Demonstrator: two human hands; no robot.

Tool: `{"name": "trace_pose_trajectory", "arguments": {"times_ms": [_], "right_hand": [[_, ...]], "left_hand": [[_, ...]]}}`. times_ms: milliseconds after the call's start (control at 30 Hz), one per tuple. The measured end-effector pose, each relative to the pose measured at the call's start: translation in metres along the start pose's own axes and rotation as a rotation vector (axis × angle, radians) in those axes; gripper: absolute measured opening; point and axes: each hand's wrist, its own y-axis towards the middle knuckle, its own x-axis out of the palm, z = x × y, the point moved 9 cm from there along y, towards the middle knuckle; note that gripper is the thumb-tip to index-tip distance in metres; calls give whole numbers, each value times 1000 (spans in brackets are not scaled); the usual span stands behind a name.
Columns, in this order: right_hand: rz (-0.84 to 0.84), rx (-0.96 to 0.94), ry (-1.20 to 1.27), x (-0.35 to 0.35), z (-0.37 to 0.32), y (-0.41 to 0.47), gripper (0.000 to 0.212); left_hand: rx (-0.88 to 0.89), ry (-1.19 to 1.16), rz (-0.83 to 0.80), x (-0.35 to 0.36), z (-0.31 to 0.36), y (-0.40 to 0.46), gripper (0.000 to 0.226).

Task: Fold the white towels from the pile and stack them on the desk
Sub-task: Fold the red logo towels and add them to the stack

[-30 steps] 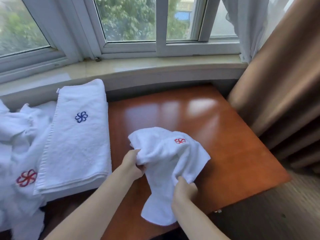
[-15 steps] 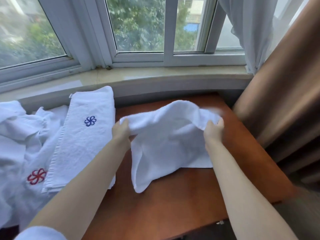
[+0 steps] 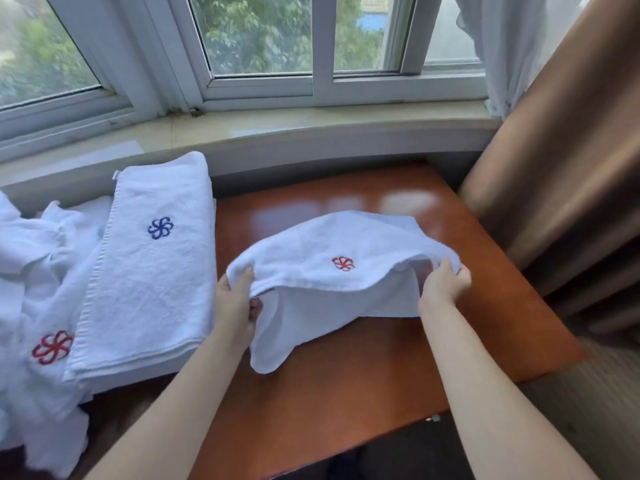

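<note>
A small white towel (image 3: 322,258) with a red flower emblem hangs spread between both hands over the reddish-brown desk (image 3: 346,393). My left hand (image 3: 237,303) grips its left corner and my right hand (image 3: 443,282) pinches its right corner. The top layer is doubled toward me over a lower layer that droops to the desk. To the left lies a folded white towel (image 3: 149,271) with a blue emblem. At the far left sits the loose pile of white towels (image 3: 38,306), one showing a red emblem.
A pale window sill (image 3: 277,129) runs behind the desk under the windows. A brown curtain (image 3: 568,168) hangs close to the desk's right edge, with a sheer white curtain (image 3: 502,46) above it. Bare desk surface shows in front of the held towel.
The towel went from bunched near me to stretched wide between my hands. Since half a second ago its far edge has come toward me, so the red emblem now faces up.
</note>
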Motion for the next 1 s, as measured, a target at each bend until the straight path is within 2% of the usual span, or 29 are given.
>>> {"name": "trace_pose_trajectory", "arguments": {"times_ms": [67,133,167,233,333,400,533,600,633,700,767,833,900,1000], "right_hand": [[121,62,-316,-33,27,1,35],[45,192,-668,-55,64,-8,44],[3,225,-684,-57,77,-14,45],[-82,217,-503,-41,83,-21,40],[-355,261,-361,-5,82,-35,26],[-428,351,-293,3,84,-39,19],[-317,362,-281,-4,84,-27,31],[-304,321,-334,-2,77,-27,39],[-287,269,-357,-1,69,-28,40],[-202,122,-338,0,41,-25,39],[-131,-81,-424,0,-5,-25,35],[-87,-216,-546,-4,-47,-26,39],[-14,-243,-543,-20,-70,-23,39],[68,-143,-362,-52,-68,-29,37]], "left_hand": [[-56,219,34,-14,-18,-11,9],[-165,481,74,-31,-49,-27,23],[-202,607,84,-38,-61,-35,21],[-235,785,104,-48,-73,-48,11],[-250,638,65,-45,-82,-53,8],[-207,622,51,-39,-76,-58,8],[-202,694,49,-40,-78,-62,23],[-221,736,60,-44,-80,-60,21],[-218,703,84,-45,-76,-58,20],[-222,474,117,-41,-60,-55,22],[-134,266,171,-34,-24,-47,28],[-20,209,222,-30,22,-40,33],[28,189,234,-31,52,-41,34],[-4,82,175,-37,57,-49,31]]}}
